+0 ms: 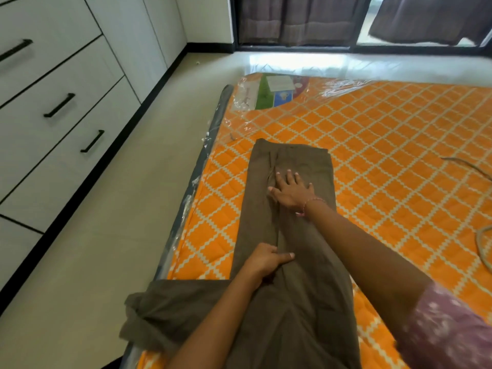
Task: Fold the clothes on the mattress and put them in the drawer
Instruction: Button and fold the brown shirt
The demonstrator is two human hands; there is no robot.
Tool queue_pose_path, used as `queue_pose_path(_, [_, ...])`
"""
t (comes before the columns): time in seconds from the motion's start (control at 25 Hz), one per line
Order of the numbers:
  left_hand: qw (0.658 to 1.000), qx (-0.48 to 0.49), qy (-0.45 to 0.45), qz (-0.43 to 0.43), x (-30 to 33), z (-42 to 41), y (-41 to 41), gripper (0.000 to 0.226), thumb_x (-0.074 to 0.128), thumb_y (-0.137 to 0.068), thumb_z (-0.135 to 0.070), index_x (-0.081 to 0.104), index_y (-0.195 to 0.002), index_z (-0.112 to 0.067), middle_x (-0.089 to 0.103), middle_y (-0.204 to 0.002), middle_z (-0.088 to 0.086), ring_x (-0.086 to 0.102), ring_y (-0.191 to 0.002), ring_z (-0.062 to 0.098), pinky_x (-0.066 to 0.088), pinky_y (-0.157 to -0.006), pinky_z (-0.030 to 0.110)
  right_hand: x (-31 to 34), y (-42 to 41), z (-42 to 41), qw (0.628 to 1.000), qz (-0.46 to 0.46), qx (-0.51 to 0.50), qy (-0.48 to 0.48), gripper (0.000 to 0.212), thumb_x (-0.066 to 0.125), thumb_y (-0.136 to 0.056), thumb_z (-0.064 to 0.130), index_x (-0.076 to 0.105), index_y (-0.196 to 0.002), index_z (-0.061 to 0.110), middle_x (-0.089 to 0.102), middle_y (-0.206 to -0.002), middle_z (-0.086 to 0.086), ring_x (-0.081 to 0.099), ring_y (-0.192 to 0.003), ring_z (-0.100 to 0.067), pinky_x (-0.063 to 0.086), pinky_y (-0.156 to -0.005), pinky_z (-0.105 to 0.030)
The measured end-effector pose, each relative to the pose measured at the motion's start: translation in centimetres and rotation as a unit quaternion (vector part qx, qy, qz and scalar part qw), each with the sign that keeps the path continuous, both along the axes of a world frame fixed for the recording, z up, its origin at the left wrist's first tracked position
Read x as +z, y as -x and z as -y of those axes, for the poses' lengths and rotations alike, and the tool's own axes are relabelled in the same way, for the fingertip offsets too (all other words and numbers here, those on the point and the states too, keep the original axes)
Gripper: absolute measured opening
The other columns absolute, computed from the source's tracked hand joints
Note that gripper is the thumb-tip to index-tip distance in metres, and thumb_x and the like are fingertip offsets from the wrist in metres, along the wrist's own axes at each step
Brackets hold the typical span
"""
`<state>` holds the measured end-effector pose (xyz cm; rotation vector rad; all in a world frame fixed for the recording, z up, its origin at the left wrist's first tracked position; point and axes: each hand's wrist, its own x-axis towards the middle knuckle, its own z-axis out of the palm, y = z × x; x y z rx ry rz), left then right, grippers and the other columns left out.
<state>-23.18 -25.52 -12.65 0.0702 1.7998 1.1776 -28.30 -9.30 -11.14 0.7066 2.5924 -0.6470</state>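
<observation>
Brown trousers (303, 161) lie lengthwise on the orange patterned mattress (386, 145), waistband at the far end, legs running toward me. One leg end hangs crumpled over the mattress's left edge. My right hand (291, 191) lies flat with fingers spread on the upper part of the trousers, near the seat. My left hand (266, 262) sits lower down at the middle seam, fingers curled into the cloth with the thumb on top. White drawers (66, 83) with black handles line the left wall, all closed.
A strip of pale tiled floor (127, 214) runs between the drawers and the mattress. Clear plastic wrap and a printed label (274, 90) cover the mattress's far corner. A cable (468, 166) trails on the mattress at right. Dark curtains hang at the window behind.
</observation>
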Motion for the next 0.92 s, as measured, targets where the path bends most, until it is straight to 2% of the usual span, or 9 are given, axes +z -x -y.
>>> queue_pose_path(0.12, [0.978,-0.047,0.09,-0.18,-0.3,1.5,-1.6,0.022,0.068,-0.083,-0.03,0.066,-0.073,-0.011,0.068,-0.082,0.014,0.064,-0.079,0.025,0.046,-0.066,0.036,-0.7,-6.6,6.3,0.992,-0.069,-0.1,-0.025,0.065,0.02,-0.099,0.053,0.0,-0.153,0.023,-0.009,-0.16,-0.004,-0.01,-0.147,-0.022,-0.005,-0.113,-0.057])
queue_pose_path(0.28, [0.889,-0.178,0.179,-0.381,1.0,4.7,-2.1,0.023,0.062,-0.085,-0.044,0.059,-0.085,-0.022,0.067,-0.1,0.004,0.061,-0.098,0.022,0.042,-0.072,0.029,-2.9,-11.7,7.3,0.99,-0.059,-0.077,-0.099,0.069,0.018,-0.096,0.059,-0.01,-0.15,0.027,-0.014,-0.159,-0.003,-0.013,-0.146,-0.02,-0.007,-0.112,-0.062])
queue_pose_path(0.4, [0.825,-0.045,0.2,-0.526,1.3,10.9,-3.5,0.036,0.06,-0.089,-0.032,0.057,-0.122,-0.018,0.057,-0.127,0.01,0.052,-0.119,0.029,0.04,-0.093,0.039,-1.6,-11.5,8.9,0.986,-0.088,-0.069,-0.124,0.069,0.021,-0.097,0.056,-0.004,-0.152,0.022,-0.01,-0.16,-0.008,-0.01,-0.147,-0.023,-0.002,-0.112,-0.063])
queue_pose_path(0.44, [0.816,0.062,0.24,-0.522,1.1,12.9,-4.2,0.046,0.06,-0.089,-0.027,0.05,-0.132,-0.015,0.047,-0.138,0.015,0.044,-0.127,0.033,0.035,-0.099,0.045,-1.2,-11.6,10.6,0.981,-0.126,-0.05,-0.142,0.068,0.024,-0.098,0.054,0.004,-0.152,0.019,-0.004,-0.16,-0.01,-0.006,-0.147,-0.024,0.0,-0.112,-0.063])
queue_pose_path(0.52, [0.832,0.27,0.315,-0.368,1.0,17.3,-5.5,0.06,0.058,-0.091,-0.029,0.035,-0.142,-0.009,0.028,-0.149,0.02,0.027,-0.136,0.036,0.024,-0.106,0.05,-0.7,-12.4,16.5,0.968,-0.219,0.033,-0.117,0.067,0.025,-0.095,0.055,0.027,-0.149,0.015,0.017,-0.157,-0.014,0.013,-0.146,-0.028,0.008,-0.111,-0.061])
queue_pose_path(0.64, [0.859,0.392,0.306,-0.125,0.6,21.1,-4.5,0.054,0.052,-0.093,-0.038,0.044,-0.133,-0.003,0.042,-0.138,0.023,0.035,-0.129,0.039,0.024,-0.108,0.046,-1.0,-13.9,25.2,0.937,-0.264,0.223,-0.044,0.073,0.024,-0.084,0.061,0.054,-0.132,0.015,0.045,-0.144,-0.013,0.04,-0.135,-0.028,0.017,-0.109,-0.066])
queue_pose_path(0.8, [0.798,0.6,0.059,0.002,0.5,23.8,-1.0,0.025,0.052,-0.093,-0.015,0.061,-0.105,0.004,0.063,-0.11,0.022,0.059,-0.103,0.037,0.049,-0.086,0.039,-1.2,-15.4,30.1,0.932,-0.124,0.339,-0.016,0.075,0.027,-0.088,0.062,0.023,-0.15,0.02,0.011,-0.16,-0.004,0.01,-0.147,-0.018,-0.004,-0.115,-0.053])
queue_pose_path(0.88, [0.744,0.654,-0.13,0.04,1.5,24.2,-0.5,0.016,0.045,-0.089,-0.004,0.061,-0.085,-0.005,0.063,-0.092,0.018,0.06,-0.086,0.031,0.051,-0.072,0.035,0.0,-15.3,30.0,0.941,-0.164,0.278,0.103,0.057,0.039,-0.097,0.045,0.028,-0.148,0.021,0.02,-0.158,-0.003,0.02,-0.144,-0.016,0.008,-0.117,-0.041])
queue_pose_path(0.92, [0.743,0.637,-0.205,0.017,2.1,23.7,-0.6,0.02,0.043,-0.087,0.0,0.056,-0.075,-0.009,0.06,-0.082,0.013,0.057,-0.079,0.027,0.049,-0.067,0.032,1.1,-14.9,29.7,0.933,-0.219,0.198,0.204,0.048,0.043,-0.099,0.034,0.038,-0.144,0.018,0.033,-0.152,-0.003,0.03,-0.14,-0.016,0.018,-0.114,-0.033])
